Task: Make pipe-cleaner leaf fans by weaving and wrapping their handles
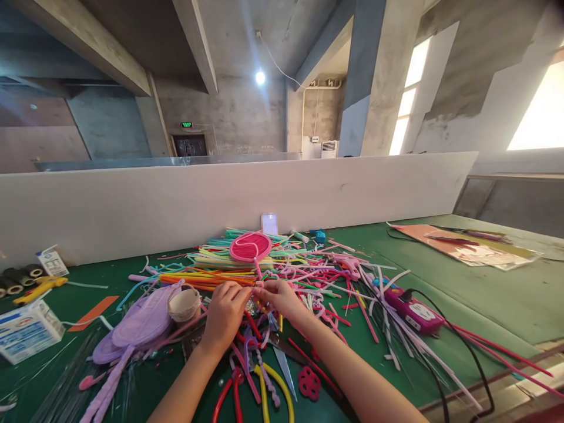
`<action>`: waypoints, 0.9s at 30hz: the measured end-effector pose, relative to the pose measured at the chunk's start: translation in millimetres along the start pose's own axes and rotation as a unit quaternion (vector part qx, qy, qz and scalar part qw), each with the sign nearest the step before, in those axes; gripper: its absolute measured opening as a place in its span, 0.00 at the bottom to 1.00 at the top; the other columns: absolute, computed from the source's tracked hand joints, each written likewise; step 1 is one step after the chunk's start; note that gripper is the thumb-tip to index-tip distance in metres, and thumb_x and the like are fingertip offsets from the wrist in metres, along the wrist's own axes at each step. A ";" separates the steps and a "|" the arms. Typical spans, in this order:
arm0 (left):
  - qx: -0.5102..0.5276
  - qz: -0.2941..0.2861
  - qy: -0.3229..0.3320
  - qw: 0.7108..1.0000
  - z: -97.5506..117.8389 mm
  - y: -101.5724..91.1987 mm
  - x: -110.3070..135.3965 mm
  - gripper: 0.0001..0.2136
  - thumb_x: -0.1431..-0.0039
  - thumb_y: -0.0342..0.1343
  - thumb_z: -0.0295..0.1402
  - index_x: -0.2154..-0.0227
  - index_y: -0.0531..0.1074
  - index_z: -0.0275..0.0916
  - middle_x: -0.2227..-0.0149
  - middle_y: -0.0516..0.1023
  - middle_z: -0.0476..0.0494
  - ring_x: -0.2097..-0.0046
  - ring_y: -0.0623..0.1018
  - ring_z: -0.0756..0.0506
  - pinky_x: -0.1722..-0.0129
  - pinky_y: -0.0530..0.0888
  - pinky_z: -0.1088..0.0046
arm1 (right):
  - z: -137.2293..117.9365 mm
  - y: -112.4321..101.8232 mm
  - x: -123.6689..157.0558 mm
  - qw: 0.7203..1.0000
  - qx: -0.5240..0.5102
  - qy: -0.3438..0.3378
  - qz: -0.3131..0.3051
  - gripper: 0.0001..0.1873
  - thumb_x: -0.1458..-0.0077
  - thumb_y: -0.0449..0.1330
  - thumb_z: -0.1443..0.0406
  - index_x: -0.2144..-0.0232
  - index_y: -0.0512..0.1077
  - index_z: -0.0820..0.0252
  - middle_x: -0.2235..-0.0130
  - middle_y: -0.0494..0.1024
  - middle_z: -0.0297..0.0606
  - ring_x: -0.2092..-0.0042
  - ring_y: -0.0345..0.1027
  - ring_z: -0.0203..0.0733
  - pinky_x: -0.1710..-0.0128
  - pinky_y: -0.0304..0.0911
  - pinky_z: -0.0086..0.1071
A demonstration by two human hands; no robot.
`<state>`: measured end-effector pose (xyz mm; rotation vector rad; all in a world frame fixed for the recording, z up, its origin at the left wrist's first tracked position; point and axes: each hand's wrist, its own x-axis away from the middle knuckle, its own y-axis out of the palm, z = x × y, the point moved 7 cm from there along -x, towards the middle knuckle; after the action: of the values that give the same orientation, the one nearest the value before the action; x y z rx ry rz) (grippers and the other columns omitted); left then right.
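My left hand (228,309) and my right hand (282,301) meet at the middle of the green table, fingertips pinched together. Between them is the lower end of the stem of a pink pipe-cleaner disc (250,249), which stands upright above my fingers with a pale pink strand curling across its face. The exact grip is partly hidden by my fingers. Below my hands lie scissors (284,367), red-handled pliers (237,393) and yellow-handled pliers (275,388). A pink flower-shaped piece (309,383) is near my right forearm.
Bundles of coloured pipe cleaners (211,258) spread behind my hands. To the left are a purple disc piece (143,320), a roll of tape (184,304), a box (30,332) and a yellow glue gun (40,289). A magenta power strip (414,312) with black cable lies right. A white partition (176,205) stands behind.
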<state>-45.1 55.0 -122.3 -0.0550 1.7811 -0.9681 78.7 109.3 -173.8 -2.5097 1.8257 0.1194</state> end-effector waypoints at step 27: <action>-0.004 0.026 -0.005 1.000 -4.8 -10.7 -3.9 0.08 0.34 0.52 0.31 0.61 0.77 0.38 0.66 0.80 0.43 0.60 0.74 0.41 0.58 0.70 0.62 | -13.7 -5.1 5.7 0.995 0.014 -0.049 0.087 0.28 0.52 0.59 0.40 0.73 0.71 0.59 0.74 0.75 0.36 0.76 0.65 0.37 0.79 0.58 0.28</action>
<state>-51.5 52.4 -112.1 -0.0176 1.7690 -0.9218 85.8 104.5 -160.7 -2.2790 1.9888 0.2144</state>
